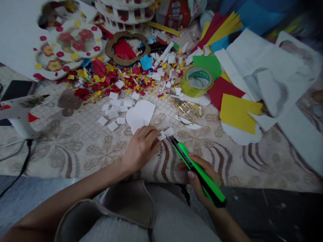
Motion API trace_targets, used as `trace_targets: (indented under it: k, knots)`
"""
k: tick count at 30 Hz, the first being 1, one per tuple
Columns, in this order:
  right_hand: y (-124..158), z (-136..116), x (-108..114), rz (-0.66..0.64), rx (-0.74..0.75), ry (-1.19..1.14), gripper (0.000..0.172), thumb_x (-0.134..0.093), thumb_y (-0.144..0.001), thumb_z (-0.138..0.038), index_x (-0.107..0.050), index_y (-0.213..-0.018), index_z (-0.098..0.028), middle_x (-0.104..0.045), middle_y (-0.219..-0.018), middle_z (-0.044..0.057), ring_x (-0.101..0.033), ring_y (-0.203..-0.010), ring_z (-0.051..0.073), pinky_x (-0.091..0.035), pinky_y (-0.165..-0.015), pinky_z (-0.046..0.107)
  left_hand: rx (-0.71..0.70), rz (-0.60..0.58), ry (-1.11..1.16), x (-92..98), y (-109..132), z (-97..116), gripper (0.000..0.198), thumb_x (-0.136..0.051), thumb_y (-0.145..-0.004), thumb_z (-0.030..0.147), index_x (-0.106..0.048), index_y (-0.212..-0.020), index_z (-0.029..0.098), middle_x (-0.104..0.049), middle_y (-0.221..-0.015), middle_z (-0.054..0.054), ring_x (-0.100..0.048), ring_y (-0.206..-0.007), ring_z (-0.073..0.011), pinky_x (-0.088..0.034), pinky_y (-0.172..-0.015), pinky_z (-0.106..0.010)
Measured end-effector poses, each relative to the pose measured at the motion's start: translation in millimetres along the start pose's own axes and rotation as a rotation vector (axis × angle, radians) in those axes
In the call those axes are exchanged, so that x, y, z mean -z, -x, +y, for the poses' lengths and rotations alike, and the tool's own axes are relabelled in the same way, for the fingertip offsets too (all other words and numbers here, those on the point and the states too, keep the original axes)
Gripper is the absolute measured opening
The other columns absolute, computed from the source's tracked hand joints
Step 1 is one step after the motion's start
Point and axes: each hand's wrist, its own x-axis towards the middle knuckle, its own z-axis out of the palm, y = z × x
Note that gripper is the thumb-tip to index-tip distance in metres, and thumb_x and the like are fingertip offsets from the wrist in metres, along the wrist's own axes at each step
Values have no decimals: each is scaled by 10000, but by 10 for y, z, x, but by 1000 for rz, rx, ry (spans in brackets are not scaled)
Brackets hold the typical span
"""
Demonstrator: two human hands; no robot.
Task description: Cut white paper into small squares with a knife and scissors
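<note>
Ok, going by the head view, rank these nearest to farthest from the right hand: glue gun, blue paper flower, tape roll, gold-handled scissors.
1. Gold-handled scissors: just beyond the right hand.
2. Tape roll: behind the scissors, slightly right.
3. Blue paper flower: farther back, to the left, among scraps.
4. Glue gun: at the far left.

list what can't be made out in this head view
In the head view:
Under the left hand: hidden by the hand itself.
Right hand: fingers partly hidden by the green cutter.
White tiered stand: top cut off by the picture's upper edge.
Tape roll: inner print too small and blurred to read.
</note>
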Motion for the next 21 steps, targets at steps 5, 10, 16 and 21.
trace_targets:
  k: [5,10,16,21]
  knots:
    - [2,7,-6,-11,-5,-62,296,-546,-889,-249,-562,-1185,-260,-729,-856,16,-721,-775,197,-613,-675,328,-4,3,-7,4,2,1,117,-569,-880,136,-567,-996,155,-624,-978,-82,-590,-908,-208,-536,-799,-375]
    - [4,17,-2,-15,9,-85,322,-549,-880,-230,-556,-1200,-263,-725,-853,14,-717,-766,193,-612,-679,329,-10,0,-22,8,1,-3,115,-567,-887,154,-568,-1002,152,-620,-984,-81,-591,-910,-205,-539,-794,-368]
    - [-11,47,-25,-27,43,-94,346,-549,-879,-240,-546,-1223,-275,-721,-858,4,-710,-758,183,-608,-679,314,-7,-16,-30,11,-6,-4,122,-562,-889,148,-569,-1010,163,-615,-986,-69,-593,-912,-197,-541,-800,-361]
    - [-25,51,-15,-46,62,-72,370,-551,-868,-213,-553,-1231,-287,-725,-876,21,-711,-789,201,-606,-679,322,-22,7,-27,-2,1,-14,149,-584,-874,140,-562,-1019,164,-609,-990,-65,-593,-907,-200,-543,-795,-355]
